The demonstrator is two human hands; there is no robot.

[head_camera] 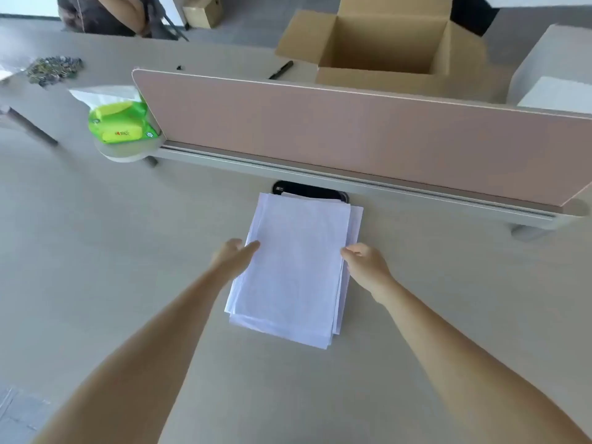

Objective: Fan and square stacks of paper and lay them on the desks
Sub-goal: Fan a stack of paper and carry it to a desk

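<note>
While its sheets sit slightly askew, one stack of paper (298,267) lies flat on the table (96,251), its far end overlapping a black cable port (307,190). The left hand (235,256) touches its left edge with straight fingers. The right hand (365,262) curls its fingers at the right edge; whether they grip is unclear. One pink divider (352,136) stands behind, with one open cardboard box (384,46) and one pen (282,69) beyond. One green tissue pack (121,123) sits at its left end.
</note>
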